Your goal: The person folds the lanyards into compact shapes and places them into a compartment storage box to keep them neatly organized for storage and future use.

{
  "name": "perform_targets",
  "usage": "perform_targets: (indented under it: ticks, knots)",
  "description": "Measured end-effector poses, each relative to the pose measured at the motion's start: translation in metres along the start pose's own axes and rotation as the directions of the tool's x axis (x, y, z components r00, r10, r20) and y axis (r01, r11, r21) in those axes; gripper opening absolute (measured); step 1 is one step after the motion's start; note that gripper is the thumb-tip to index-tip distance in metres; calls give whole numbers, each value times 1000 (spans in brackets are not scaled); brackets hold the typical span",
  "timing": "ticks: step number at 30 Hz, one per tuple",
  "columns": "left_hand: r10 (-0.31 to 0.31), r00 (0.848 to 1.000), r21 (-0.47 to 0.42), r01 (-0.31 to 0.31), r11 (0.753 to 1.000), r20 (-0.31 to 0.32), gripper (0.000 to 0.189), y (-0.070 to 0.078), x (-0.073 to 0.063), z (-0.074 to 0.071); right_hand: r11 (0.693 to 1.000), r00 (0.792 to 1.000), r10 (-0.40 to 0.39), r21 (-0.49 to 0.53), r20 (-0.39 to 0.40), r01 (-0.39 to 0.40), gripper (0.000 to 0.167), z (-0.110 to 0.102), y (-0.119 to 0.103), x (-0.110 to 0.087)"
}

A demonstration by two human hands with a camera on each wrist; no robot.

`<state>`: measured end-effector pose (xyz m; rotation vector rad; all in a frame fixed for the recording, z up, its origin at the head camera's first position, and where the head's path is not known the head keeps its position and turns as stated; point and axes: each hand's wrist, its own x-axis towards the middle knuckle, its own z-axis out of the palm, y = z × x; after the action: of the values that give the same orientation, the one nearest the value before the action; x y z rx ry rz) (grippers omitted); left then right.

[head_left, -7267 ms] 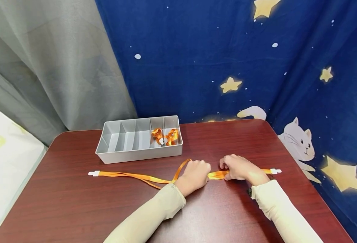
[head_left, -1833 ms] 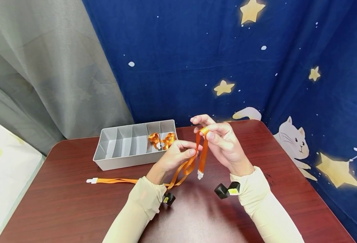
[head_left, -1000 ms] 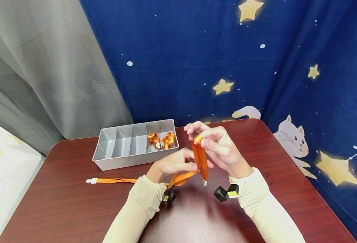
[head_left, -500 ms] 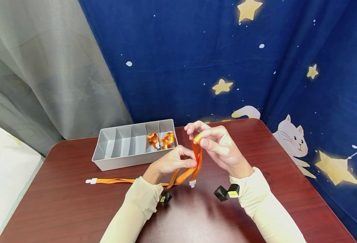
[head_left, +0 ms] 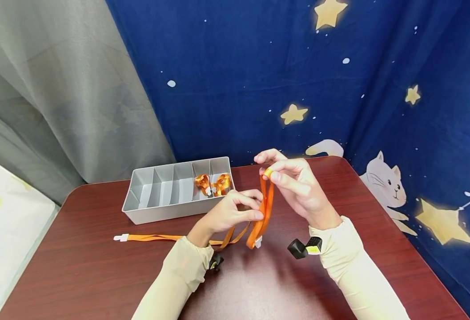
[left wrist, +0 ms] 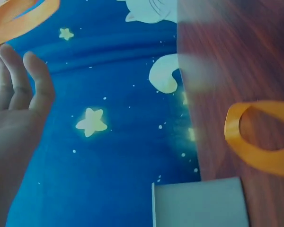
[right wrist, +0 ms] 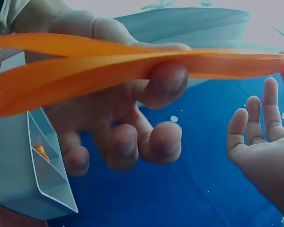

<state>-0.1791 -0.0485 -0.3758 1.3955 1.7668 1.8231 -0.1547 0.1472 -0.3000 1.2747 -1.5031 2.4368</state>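
My right hand [head_left: 300,182] pinches the folded top of an orange lanyard [head_left: 264,218] between thumb and forefinger, its other fingers spread. Lower down, my left hand [head_left: 227,214] holds the hanging loops with thumb against fingers. A white plastic clip [head_left: 258,242] dangles at the bottom of the folds. More orange strap trails under my left wrist to a white clip [head_left: 121,238] on the table. In the right wrist view, the left thumb [right wrist: 168,80] presses on the strap; the right fingers [right wrist: 270,101] show at the edge. The left wrist view shows my left hand [left wrist: 21,109] from the side.
Behind my left hand stands a grey divided tray [head_left: 170,211]. Its two right compartments hold folded orange lanyards [head_left: 221,184] with white clips. The table [head_left: 74,266] is dark reddish wood, with a grey curtain [head_left: 78,98] and a blue star-print curtain [head_left: 235,80] behind it.
The strap, earlier stretched along the table under my hands, has been lifted and its right part folded into loops. Lately my right hand rose slightly rightward, and another loop hangs below.
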Motion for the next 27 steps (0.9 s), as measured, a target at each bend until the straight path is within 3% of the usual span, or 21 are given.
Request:
perform_targets:
  ticks: [5, 10, 14, 19, 24, 27]
  knots:
    - [27, 998, 147, -17, 989, -61, 4, 3, 3, 7, 997, 998, 27, -70, -57, -31, 22, -4, -2, -1]
    - [93, 988, 365, -43, 930, -122, 5, -2, 5, 7, 988, 993, 62, -138, -105, -76, 34, -9, -2, 0]
    - [108, 982, 512, -12, 859, -157, 6, -6, 4, 4, 978, 989, 101, -174, -110, -119, 35, -11, -1, 0]
    - [157, 970, 675, 10, 737, -185, 9, -5, 3, 2, 966, 990, 106, -227, -91, -124, 30, -12, -2, -1]
    - [226, 947, 788, 43, 614, -227, 11, -5, 0, 0, 928, 993, 107, -354, -41, -115, 13, -12, -6, -2]
    - [261, 926, 822, 82, 564, -271, 11, -5, -1, -3, 898, 994, 108, -427, -20, -106, 8, -9, -9, -3]
